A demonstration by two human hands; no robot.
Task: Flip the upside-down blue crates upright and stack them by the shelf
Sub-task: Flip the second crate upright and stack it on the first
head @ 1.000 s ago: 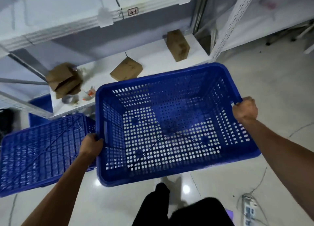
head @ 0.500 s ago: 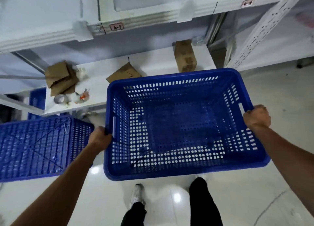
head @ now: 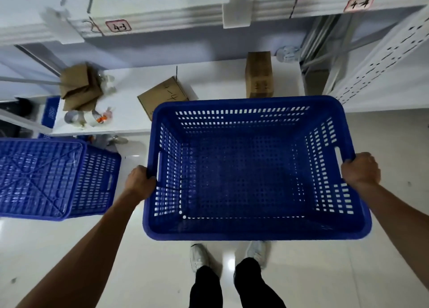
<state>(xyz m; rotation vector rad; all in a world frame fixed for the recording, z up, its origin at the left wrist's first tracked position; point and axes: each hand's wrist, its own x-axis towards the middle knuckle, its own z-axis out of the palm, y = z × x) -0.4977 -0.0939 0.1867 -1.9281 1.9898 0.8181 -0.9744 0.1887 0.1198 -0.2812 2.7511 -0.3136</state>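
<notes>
I hold an upright blue perforated crate [head: 243, 231] level in front of me, above the floor, open side up. My left hand [head: 140, 182] grips its left rim by the handle slot. My right hand [head: 361, 168] grips the right rim by the other slot. A second blue crate [head: 46, 177] lies upside down on the floor to the left, its ribbed base facing up. The white shelf [head: 130, 108] runs just beyond the held crate's far edge.
On the low shelf board lie cardboard boxes [head: 162, 96] [head: 258, 75], crumpled cardboard [head: 80, 87] and a tape roll [head: 73, 117]. Another blue crate [head: 50, 111] shows behind the shelf at left. A perforated upright [head: 380, 59] stands at right. My feet [head: 229, 254] are under the crate.
The held crate has levelled out and moved closer to the shelf as I stepped forward. The upside-down crate on the left has stayed where it was.
</notes>
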